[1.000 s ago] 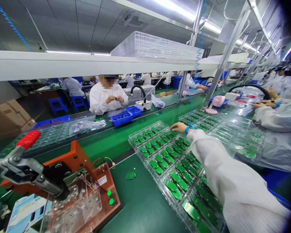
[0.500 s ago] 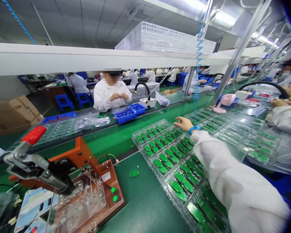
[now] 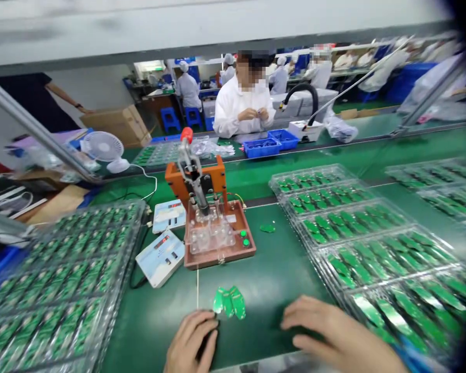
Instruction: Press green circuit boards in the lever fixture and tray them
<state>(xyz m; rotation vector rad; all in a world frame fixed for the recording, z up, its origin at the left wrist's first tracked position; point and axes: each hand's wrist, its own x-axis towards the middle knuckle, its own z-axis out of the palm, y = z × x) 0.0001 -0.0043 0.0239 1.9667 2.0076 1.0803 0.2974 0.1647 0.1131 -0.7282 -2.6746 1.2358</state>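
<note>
Three green circuit boards (image 3: 229,302) lie side by side on the green bench mat, slightly overlapping. Just below them rests my left hand (image 3: 192,339), its fingers curved and the thumb apart, with the fingertips close to the leftmost board. To the right, my right hand (image 3: 326,329) hovers over the mat, a little blurred, fingers loosely stretched and holding nothing I can see. Beside it stands a clear plastic tray (image 3: 322,269) filled with rows of green boards. One single board (image 3: 267,228) lies farther back on the mat.
A test fixture (image 3: 219,254) with a red-handled toggle clamp stands at centre. Left of it are two small meters (image 3: 161,257) and a tray of boards (image 3: 112,305). Across the bench a person (image 3: 244,106) in white sits behind blue bins (image 3: 262,148). A white shelf (image 3: 217,31) crosses overhead.
The view has swung left. My right hand has come back from the far end of the right tray to the near mat. My left hand and the three boards are now in sight.
</note>
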